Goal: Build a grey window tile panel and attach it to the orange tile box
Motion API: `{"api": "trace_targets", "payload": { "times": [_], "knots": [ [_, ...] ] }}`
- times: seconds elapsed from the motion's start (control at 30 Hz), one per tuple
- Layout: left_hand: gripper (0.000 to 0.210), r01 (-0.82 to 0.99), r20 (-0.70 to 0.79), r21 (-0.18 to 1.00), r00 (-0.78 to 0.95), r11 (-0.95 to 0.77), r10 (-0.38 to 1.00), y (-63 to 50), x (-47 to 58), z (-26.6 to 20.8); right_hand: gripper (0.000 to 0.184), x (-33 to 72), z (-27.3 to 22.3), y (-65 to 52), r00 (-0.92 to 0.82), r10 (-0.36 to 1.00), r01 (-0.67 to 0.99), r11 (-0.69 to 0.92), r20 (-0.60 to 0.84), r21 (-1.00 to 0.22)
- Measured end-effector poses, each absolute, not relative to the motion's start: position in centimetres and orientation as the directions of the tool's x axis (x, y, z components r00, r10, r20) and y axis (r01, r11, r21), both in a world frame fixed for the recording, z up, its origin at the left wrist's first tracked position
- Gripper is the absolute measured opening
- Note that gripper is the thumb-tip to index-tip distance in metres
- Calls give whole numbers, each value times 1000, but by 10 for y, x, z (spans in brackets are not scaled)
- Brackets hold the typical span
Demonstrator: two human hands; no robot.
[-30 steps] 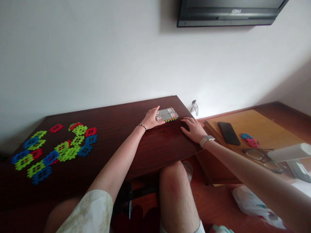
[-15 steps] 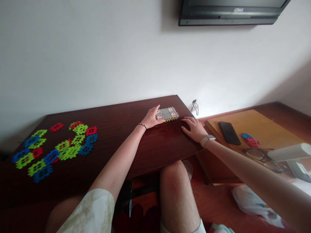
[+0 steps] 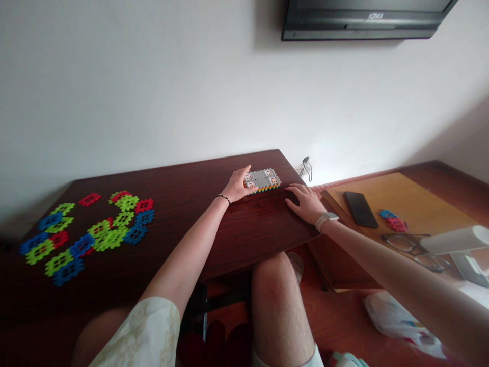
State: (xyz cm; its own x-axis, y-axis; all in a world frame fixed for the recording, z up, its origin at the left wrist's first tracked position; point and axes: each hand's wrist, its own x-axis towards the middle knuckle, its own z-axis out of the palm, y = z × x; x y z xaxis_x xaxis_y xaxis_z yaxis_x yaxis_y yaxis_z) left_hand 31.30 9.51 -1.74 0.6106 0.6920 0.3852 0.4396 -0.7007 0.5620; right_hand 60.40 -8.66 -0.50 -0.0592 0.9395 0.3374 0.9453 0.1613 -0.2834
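Observation:
A flat assembly of interlocking plastic building tiles [image 3: 263, 178] lies on the dark wooden table. Its top is grey with white window-like panels, and orange, yellow and teal show along its side. My left hand [image 3: 237, 186] grips its left end, with fingers and thumb on opposite edges; that end is partly hidden by the hand. Just right of the assembly, apart from it, my right hand [image 3: 304, 202] rests on the table edge, open and holding nothing. Loose notched tiles [image 3: 110, 238] in green, blue and red are spread over the table's left side.
A lower wooden surface on the right [image 3: 397, 191] bears a black phone [image 3: 361, 209], a blue and red tile group [image 3: 393, 220], glasses [image 3: 405, 243] and a white device [image 3: 458, 242]. A television [image 3: 367, 23] hangs on the wall. A plastic bag [image 3: 397, 318] lies below.
The tile assembly and my left hand have shifted very slightly to the left. My right hand stays where it was.

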Motion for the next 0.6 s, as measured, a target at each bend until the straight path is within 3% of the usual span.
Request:
{"api": "trace_targets", "payload": {
  "times": [0.23,0.6],
  "knots": [
    [105,453,377,515,643,-728,667,98,315,-20,47,603,-4,-87,-57,941,947,157,333,-281],
    [102,456,351,518,658,-724,666,102,314,-20,46,603,-3,-87,-55,942,947,154,332,-281]
  ]
}}
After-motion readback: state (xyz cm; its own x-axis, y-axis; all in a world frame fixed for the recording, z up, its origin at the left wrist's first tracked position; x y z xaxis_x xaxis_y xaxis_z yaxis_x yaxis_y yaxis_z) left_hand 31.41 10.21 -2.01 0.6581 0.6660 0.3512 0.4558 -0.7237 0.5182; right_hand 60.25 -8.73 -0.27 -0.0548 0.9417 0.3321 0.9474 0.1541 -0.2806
